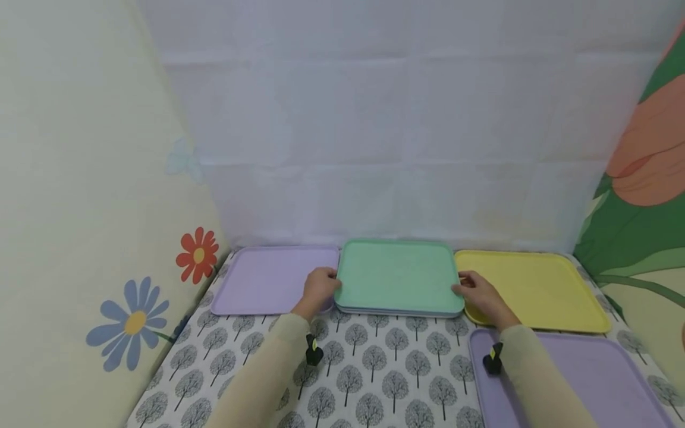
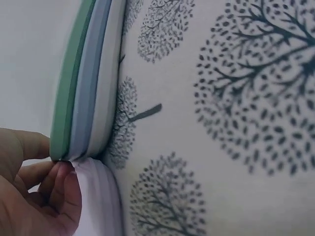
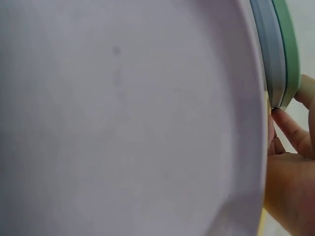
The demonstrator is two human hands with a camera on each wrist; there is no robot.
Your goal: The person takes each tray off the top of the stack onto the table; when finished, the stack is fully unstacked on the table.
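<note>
A mint-green tray lies on top of a stack at the back middle of the table. My left hand pinches its left edge, thumb on the rim and fingertips beneath. At the opposite side, my right hand grips the right edge the same way. Below the green one, the left wrist view shows the edges of a blue tray and a whitish tray. Some of the right hand's fingers are hidden behind a purple tray's rim in the right wrist view.
Left of the stack lies a purple tray, its side layered like several trays. A yellow tray sits at the right, with another purple tray in front, under my right forearm. The tree-print cloth covers the table; a white sheet hangs behind.
</note>
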